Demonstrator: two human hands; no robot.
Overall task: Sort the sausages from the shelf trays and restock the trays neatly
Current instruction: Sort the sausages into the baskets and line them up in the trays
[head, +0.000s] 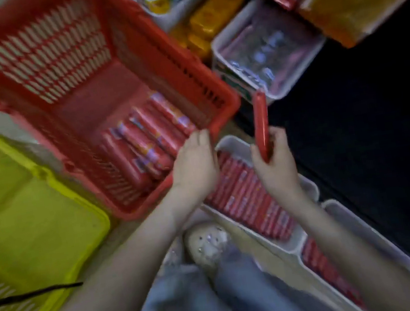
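Note:
My right hand (pixel 275 160) grips one red sausage (pixel 260 117) upright, above the far end of a white shelf tray (pixel 231 143) packed with red sausages (pixel 247 199). My left hand (pixel 195 166) hangs with relaxed fingers over the near corner of a red basket (pixel 184 60), holding nothing. Several wrapped red sausages (pixel 148 142) lie side by side in the basket's bottom. A second white tray (pixel 370 239) at lower right also holds red sausages (pixel 328 272). The picture is blurred by motion.
A yellow-green basket (pixel 22 222) stands at the left. Another white tray (pixel 275 46) with pink packets sits behind the basket, with orange and yellow packets (pixel 217 12) further back. A dark shelf gap lies at the right. My knees and a shoe (pixel 209 242) are at the bottom.

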